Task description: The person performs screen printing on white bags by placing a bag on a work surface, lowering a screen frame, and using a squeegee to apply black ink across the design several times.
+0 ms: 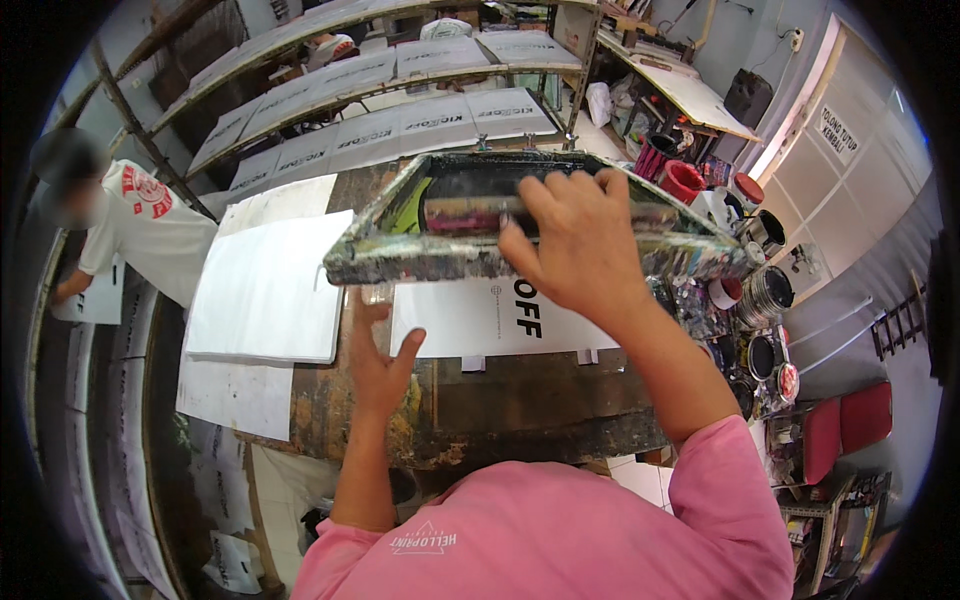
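A paint-crusted screen-printing frame (440,262) is tilted with its near edge raised above the table. Inside it a squeegee (455,215) with a wooden handle lies crosswise, blurred in places. My right hand (585,240) is closed around the squeegee's handle from above. Just under the frame's near left corner is my left hand (382,355), thumb and fingers apart, nothing in it; whether its fingertips touch the frame I cannot tell. Below the frame lies a white sheet (445,325) with bold black print, partly hidden by the frame. Small pale tabs (473,364) sit along its near edge.
A stack of blank white sheets (265,290) is on the table's left. Racks (350,95) holding printed sheets stand behind. Ink cans and tubs (765,290) crowd the right edge. At far left a person (150,220) handles a sheet. A red chair (845,430) stands lower right.
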The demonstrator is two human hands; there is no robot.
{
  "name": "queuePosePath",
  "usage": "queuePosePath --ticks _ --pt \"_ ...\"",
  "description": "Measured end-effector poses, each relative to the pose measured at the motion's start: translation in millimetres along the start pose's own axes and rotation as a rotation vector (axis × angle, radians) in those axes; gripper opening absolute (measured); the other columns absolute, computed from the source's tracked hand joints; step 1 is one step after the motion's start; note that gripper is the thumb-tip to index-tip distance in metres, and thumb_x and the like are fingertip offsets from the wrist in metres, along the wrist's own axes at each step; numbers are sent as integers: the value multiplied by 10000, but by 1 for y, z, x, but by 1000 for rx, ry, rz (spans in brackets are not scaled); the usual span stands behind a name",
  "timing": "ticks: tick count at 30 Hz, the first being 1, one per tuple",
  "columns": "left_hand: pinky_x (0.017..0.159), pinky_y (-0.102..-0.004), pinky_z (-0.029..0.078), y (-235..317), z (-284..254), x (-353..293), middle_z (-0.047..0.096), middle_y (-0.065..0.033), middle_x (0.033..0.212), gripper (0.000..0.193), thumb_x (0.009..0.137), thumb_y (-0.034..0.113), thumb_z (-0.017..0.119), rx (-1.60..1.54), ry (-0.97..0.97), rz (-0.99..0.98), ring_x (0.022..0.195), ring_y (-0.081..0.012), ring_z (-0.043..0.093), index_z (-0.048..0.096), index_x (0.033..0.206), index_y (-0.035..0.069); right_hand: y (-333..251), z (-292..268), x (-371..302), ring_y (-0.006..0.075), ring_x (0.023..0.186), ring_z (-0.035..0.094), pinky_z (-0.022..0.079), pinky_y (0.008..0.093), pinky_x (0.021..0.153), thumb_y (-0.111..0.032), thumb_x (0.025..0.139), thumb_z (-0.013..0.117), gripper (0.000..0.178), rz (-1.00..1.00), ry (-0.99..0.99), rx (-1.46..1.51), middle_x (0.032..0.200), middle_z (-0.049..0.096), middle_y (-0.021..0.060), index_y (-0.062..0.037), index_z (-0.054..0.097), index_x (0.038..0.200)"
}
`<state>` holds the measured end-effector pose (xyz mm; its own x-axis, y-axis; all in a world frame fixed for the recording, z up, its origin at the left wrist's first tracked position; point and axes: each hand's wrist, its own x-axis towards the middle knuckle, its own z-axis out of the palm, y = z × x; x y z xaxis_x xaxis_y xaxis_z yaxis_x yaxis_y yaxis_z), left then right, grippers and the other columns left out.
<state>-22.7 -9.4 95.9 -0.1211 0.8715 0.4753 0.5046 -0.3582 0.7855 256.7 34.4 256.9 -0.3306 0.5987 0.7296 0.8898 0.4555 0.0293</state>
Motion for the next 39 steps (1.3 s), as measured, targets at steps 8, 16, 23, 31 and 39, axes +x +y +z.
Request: queuePosePath --ticks 8,16,23,31,39 --pt "1241 -567 320 -80 17 -33 475 -312 1612 964 1008 614 672 544 -202 -192 1507 -475 434 367 1661 -26 23 -5 60 355 840 689 442 490 887 -353 938 647 331 1 52 -5 846 712 152 -26 683 901" --pt "1221 -798 -122 -48 67 -66 148 -270 1800 1188 909 940 427 1018 -578 -280 1671 -485 54 251 1748 117 44 -6 94 421 825 681 454 507 839 -358 931 630 362 -15 38 1 849 721 189 -7 715 903" --pt "1245 -782 -86 -45 62 -54 343 -237 1749 1203 940 850 541 882 -557 -125 1679 -408 142 326 1662 -88 32 -30 118 291 586 593 483 466 843 -398 1008 485 487 89 -104 11 628 628 114 -37 673 741" --pt "1137 -413 514 -15 77 32 697 -273 1404 384 1071 61 634 249 -175 -41 1330 -358 678 663 1442 -34 38 -41 125 264 583 558 499 467 890 -381 1008 468 469 73 -105 104 607 596 96 -43 649 738" --pt "1014 -293 550 -5 31 59 790 -184 1262 369 1064 9 619 -60 163 -250 1153 -170 729 704 1421 -17 53 -39 124 254 637 599 506 478 958 -425 1037 408 511 65 -294 216 682 653 80 -54 713 860"
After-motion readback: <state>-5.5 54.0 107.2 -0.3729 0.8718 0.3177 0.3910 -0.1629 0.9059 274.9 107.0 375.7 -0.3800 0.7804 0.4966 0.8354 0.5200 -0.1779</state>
